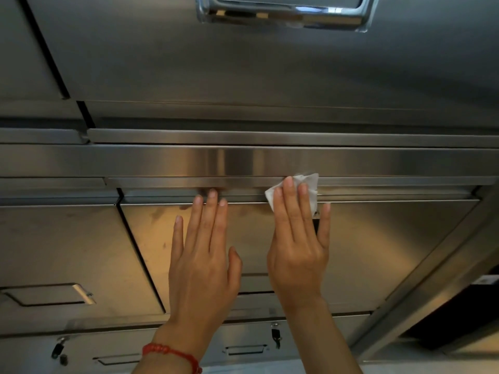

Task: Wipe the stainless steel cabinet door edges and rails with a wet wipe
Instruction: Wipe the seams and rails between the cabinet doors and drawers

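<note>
Rail axis: top rail (189, 182) runs left-right.
Right hand (297, 247): flat fingers press wet wipe (310, 184) onto rail.
Left hand (205, 255): flat, empty, bracing door (378, 252).

The stainless steel cabinet (270, 76) fills the view, and its horizontal rail (189, 160) runs across the middle. Directly under the rail, a white wet wipe (310, 184) is pressed flat against the top edge of the lower door (378, 252) by the right hand (297, 247). Left of the wipe, the left hand (205, 257) lies flat on the same door, fingertips at the rail.
</note>
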